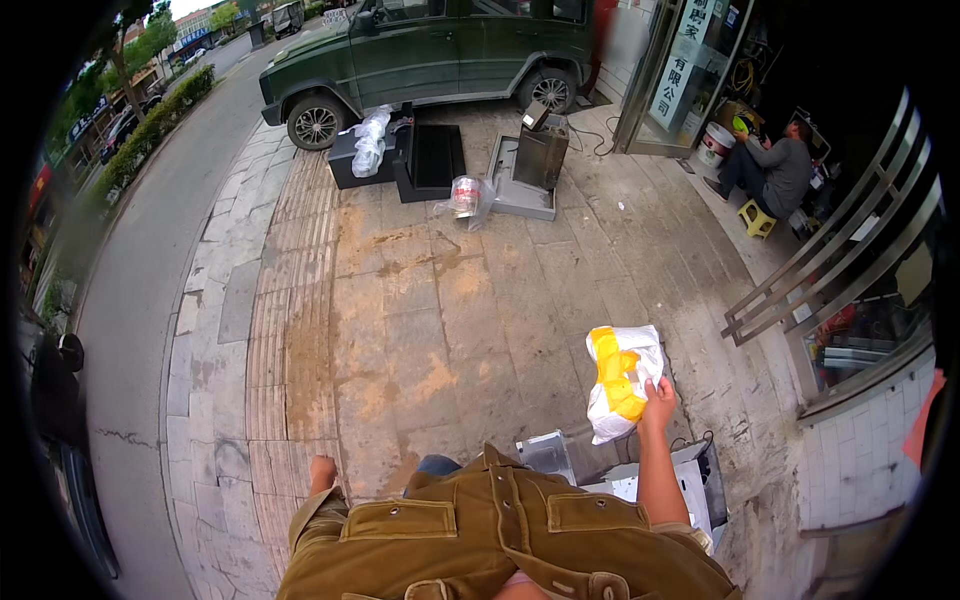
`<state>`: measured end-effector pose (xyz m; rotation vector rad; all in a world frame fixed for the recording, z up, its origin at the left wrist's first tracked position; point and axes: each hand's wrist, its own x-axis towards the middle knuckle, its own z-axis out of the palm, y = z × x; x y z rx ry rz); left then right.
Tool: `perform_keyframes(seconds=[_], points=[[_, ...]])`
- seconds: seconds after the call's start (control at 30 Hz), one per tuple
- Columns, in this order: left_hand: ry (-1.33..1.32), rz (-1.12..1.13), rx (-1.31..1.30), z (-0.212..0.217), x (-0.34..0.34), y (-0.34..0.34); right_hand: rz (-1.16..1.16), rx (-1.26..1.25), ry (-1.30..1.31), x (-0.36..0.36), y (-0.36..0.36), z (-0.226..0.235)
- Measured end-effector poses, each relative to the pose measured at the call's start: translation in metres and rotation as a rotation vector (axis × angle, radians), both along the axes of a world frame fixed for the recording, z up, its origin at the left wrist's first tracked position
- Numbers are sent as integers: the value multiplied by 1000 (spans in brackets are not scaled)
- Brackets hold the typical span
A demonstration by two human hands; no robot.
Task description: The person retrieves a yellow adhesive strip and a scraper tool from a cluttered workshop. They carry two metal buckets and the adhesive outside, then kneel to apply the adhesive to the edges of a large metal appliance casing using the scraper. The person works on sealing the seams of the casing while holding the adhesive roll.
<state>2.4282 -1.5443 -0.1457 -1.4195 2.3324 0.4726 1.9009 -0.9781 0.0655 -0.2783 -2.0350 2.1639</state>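
Observation:
In my right hand (657, 404), stretched out ahead of me to the right, is a white and yellow plastic bag (622, 385). My fingers are closed on its right edge, and it hangs crumpled above the pavement. What the bag contains does not show. Down at my left side, my left hand (322, 468) is beside my sleeve, above the paving. Its fingers are mostly hidden, and I see nothing in it. Below the bag, close to my body, lie a grey metal panel (546, 455) and a box-like casing with white sheets (692, 485), partly covered by my arm.
A green car (430, 55) is parked ahead. Before it stand a black box (362, 165), an open black case (436, 165), a bagged can (466, 197) and a metal unit on a tray (541, 155). A person (785, 170) sits on a yellow stool in the doorway, near metal rails (830, 230).

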Motion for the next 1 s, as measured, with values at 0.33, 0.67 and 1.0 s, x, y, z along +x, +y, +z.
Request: perform_keyframes(seconds=[0.33, 0.67, 1.0], points=[[-265, 181, 54, 9, -134, -77, 52, -71, -86, -226, -163, 9], [504, 82, 317, 15, -791, -278, -269, 135, -25, -416, -164, 21], [463, -308, 309, 22, -1168, -163, -454, 62, -96, -673, -98, 3]])
